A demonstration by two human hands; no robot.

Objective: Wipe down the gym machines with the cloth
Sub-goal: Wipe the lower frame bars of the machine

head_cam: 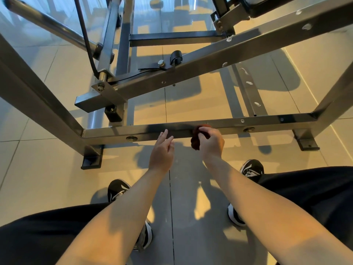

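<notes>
A grey steel gym machine frame fills the view, with a low horizontal crossbar (225,125) running left to right in front of me. My right hand (211,143) grips a bunched dark red cloth (195,139) and holds it against the front face of that crossbar, near its middle. My left hand (162,150) hovers just left of the cloth with its fingers relaxed and loosely extended, fingertips close to the bar; whether they touch it I cannot tell. It holds nothing.
A slanted square beam (191,73) with a black roller and cable crosses above the crossbar. Angled legs end in black feet (91,159) on the glossy tiled floor. My black shoes (117,190) stand behind the bar. A padded seat edge shows top right.
</notes>
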